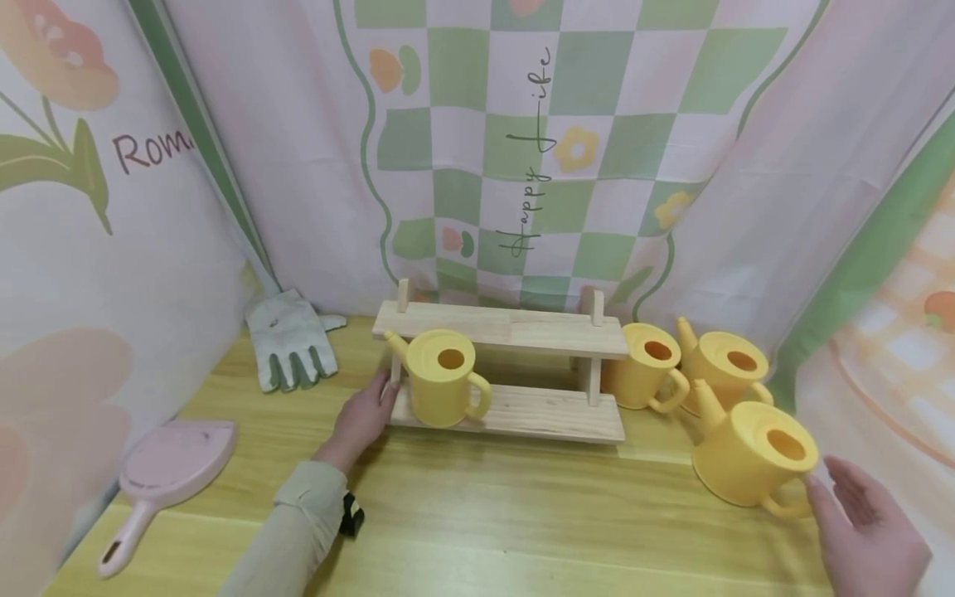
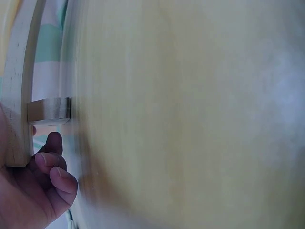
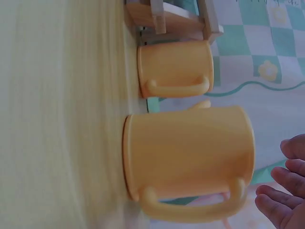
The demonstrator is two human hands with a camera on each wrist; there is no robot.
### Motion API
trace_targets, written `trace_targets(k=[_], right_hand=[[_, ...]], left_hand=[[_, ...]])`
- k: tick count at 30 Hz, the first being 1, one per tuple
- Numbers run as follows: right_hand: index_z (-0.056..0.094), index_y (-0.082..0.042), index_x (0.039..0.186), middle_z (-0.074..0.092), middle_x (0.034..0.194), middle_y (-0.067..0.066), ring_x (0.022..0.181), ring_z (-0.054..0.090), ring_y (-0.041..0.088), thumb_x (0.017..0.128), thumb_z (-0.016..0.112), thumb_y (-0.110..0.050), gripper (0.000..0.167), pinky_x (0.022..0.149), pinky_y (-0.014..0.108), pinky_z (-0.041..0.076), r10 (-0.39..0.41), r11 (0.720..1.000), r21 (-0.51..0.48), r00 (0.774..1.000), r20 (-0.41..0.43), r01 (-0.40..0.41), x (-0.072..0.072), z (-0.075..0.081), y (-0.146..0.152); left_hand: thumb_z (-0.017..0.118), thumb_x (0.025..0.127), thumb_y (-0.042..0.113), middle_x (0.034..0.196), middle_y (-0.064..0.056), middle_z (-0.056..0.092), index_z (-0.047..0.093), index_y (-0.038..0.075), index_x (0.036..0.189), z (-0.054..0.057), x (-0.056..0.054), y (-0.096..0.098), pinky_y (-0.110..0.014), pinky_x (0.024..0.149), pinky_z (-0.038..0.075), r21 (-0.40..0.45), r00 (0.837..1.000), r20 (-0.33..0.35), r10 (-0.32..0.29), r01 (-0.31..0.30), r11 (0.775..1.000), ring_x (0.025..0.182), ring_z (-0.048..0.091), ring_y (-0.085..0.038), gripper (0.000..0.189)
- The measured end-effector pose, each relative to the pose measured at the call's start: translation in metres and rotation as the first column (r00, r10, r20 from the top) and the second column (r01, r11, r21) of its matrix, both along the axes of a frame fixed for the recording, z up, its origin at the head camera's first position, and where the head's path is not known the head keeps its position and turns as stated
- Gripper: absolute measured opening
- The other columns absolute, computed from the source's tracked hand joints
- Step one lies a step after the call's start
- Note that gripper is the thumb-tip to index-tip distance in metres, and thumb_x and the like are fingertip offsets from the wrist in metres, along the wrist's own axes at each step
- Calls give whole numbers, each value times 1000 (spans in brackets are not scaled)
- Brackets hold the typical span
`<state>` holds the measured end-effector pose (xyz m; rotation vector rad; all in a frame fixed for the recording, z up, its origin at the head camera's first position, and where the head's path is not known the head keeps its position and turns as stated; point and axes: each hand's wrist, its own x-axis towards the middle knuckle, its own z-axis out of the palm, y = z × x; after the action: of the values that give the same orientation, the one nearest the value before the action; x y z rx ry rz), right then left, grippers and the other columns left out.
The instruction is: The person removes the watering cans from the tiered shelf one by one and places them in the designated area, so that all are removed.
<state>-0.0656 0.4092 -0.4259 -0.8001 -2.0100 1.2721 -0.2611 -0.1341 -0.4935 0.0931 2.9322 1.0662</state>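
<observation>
A small two-tier wooden shelf stands against the back curtain. My left hand grips the left end of its lower board; in the left wrist view the fingers curl beneath the board. On that board, at the left, a yellow watering can stands upright, spout to the left. My right hand is beside the handle of the nearest yellow watering can, fingers spread and apart from the can in the right wrist view. Two more watering cans, one by the shelf and one farther right, stand behind it.
A white-and-green work glove lies at the back left. A pink dustpan lies at the left table edge. Printed curtains hang round the back and sides of the wooden table.
</observation>
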Motion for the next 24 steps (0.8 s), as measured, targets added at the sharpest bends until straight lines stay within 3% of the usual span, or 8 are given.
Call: trace_targets(k=[8,14,18,22,24], right_hand=[[69,-8,119,70,112,-15,94,61,-12,85,74,0,36,80,2,44,83,993,96,989,-124,-71,-8,17,-32],[70,-4,116,71,111,-10,92,62,-11,83,74,3,34,80,4,45,219,953,244,963,-159,-177,-19,18,-52],[69,-1,116,70,109,-14,91,62,-11,83,74,4,34,79,4,46,296,917,319,945,-139,-240,-26,18,-68],[67,-1,118,65,105,-24,90,61,-12,86,74,-2,33,78,3,46,349,896,317,934,-76,-309,-34,20,-85],[66,-1,120,66,108,-19,90,60,-12,86,74,-4,35,78,4,46,378,883,318,924,-52,-344,-38,20,-94]], left_hand=[[33,104,50,140,-24,50,36,16,149,1,0,0,-62,100,39,10,1000,-7,1,-1,1000,123,50,-47,57],[32,104,50,141,-24,49,34,14,150,1,0,0,-62,101,39,4,1000,-4,2,-2,1000,124,49,-47,59],[32,104,50,144,-23,47,33,15,151,2,0,1,-61,103,37,15,1000,11,2,-3,1000,126,47,-47,59],[33,104,49,144,-23,46,32,15,152,1,0,1,-62,103,36,24,1000,14,-4,3,1000,126,46,-47,59],[33,104,49,144,-23,46,32,15,152,1,0,1,-62,103,36,24,1000,15,-3,2,1000,127,46,-47,59]])
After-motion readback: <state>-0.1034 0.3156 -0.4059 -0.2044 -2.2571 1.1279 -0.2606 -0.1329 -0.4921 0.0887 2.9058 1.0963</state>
